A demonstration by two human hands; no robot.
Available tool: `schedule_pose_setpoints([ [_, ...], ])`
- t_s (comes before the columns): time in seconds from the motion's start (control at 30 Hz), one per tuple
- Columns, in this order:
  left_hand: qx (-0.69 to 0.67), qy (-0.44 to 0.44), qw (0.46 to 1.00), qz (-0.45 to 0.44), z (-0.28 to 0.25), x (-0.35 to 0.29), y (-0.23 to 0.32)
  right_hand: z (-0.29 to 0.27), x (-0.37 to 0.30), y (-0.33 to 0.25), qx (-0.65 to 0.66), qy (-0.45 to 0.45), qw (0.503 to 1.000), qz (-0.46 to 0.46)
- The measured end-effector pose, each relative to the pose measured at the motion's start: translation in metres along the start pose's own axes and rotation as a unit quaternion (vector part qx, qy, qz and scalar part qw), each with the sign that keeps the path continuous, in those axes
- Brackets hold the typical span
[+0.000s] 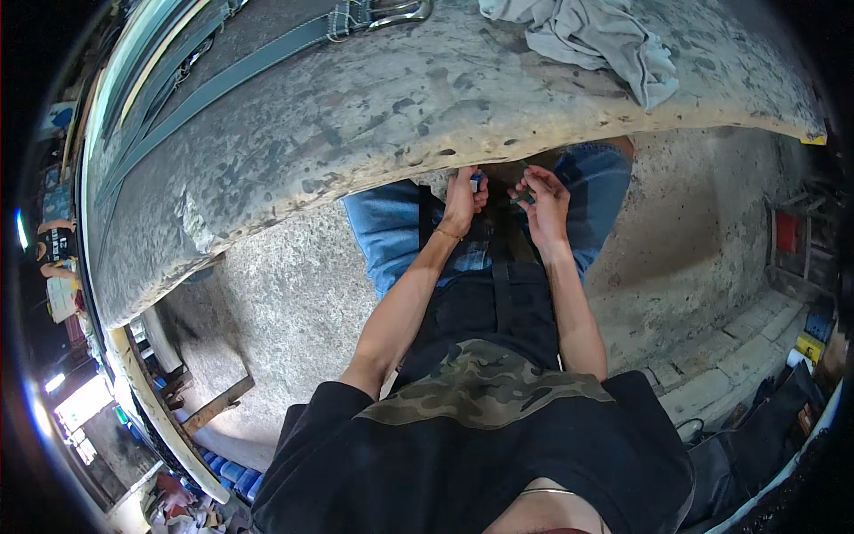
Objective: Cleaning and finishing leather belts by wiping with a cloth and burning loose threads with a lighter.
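Both hands are held over my lap, just below the near edge of the worn, spotted work table (427, 107). My left hand (459, 203) is closed around a small blue object (478, 182); only a little of it shows, so its kind is unclear. Close by on the right, the fingers of my right hand (545, 200) are pinched on a thin dark strip (521, 196). The strip is mostly covered by the fingers. The two hands are apart from each other.
Grey-green leather belts (240, 84) lie across the table's far left, one with a metal buckle (402, 12). A crumpled grey cloth (605, 44) rests at the far right. A wooden frame (798, 236) stands at right. Another person (58, 245) is at far left.
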State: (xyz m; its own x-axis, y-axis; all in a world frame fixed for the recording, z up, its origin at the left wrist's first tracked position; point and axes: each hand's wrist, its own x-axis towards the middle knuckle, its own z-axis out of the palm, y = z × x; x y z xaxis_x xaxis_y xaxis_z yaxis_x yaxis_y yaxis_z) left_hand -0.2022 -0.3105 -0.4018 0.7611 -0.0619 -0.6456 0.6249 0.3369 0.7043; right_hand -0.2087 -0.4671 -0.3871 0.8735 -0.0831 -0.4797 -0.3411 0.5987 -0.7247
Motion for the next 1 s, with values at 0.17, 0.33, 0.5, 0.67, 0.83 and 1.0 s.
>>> schedule_pose_setpoints([
  [0.17,-0.041,-0.001,0.999,-0.027,-0.001,0.02,-0.017,0.0,0.004,0.0,-0.059,0.0,0.998,0.008],
  [0.33,-0.051,-0.014,0.998,-0.034,-0.004,0.02,-0.02,0.001,0.008,0.003,-0.121,0.002,0.992,0.035],
  [0.5,-0.04,-0.006,0.998,-0.037,-0.003,0.015,-0.015,-0.004,0.012,0.007,-0.107,-0.003,0.994,0.026],
  [0.67,-0.033,0.003,0.998,-0.045,-0.007,0.023,-0.023,-0.003,0.01,0.009,-0.119,-0.013,0.992,0.029],
  [0.83,-0.057,-0.013,0.997,-0.059,-0.005,0.022,-0.023,-0.001,0.008,0.007,-0.162,-0.004,0.986,0.034],
  [1.0,-0.066,-0.025,0.995,-0.064,-0.006,0.02,-0.022,0.001,0.007,0.006,-0.186,0.001,0.982,0.042],
])
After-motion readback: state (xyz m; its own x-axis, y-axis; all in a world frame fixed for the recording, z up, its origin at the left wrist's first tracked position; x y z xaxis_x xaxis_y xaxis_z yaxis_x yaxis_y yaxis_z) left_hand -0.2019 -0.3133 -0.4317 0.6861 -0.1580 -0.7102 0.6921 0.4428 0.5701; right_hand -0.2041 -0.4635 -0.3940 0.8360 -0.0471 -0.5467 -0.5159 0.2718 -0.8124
